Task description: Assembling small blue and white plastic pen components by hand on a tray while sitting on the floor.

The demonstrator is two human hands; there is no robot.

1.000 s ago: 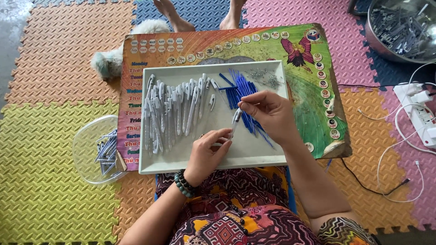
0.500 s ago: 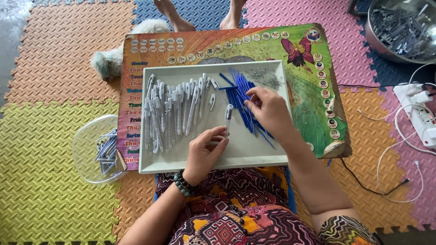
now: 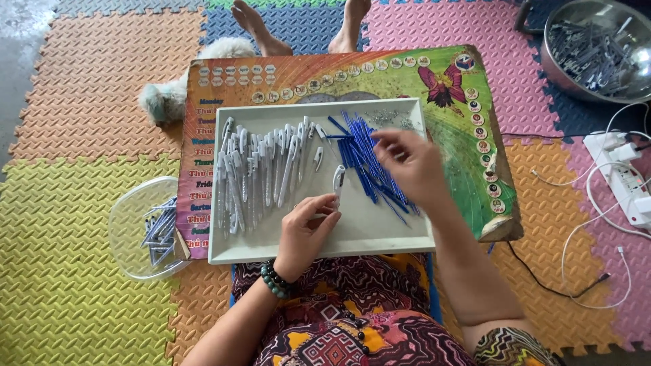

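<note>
Left hand fingers closed on white pen barrel, barrel held upright-tilted above white tray. Right hand fingers pinched into blue refill pile; whether refill is gripped cannot be told. Row of white pen barrels laid left of left fingers. Tray carried on colourful board. Clear bowl with grey parts set further left, on foam floor mat. Metal basin seen far beyond right fingers, power strip below it.

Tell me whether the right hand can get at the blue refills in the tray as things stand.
Probably yes. The right hand already hovers right over the blue refills, which lie loose and uncovered in the white tray. The left hand holds a white pen barrel off to the side, clear of the way.
</note>
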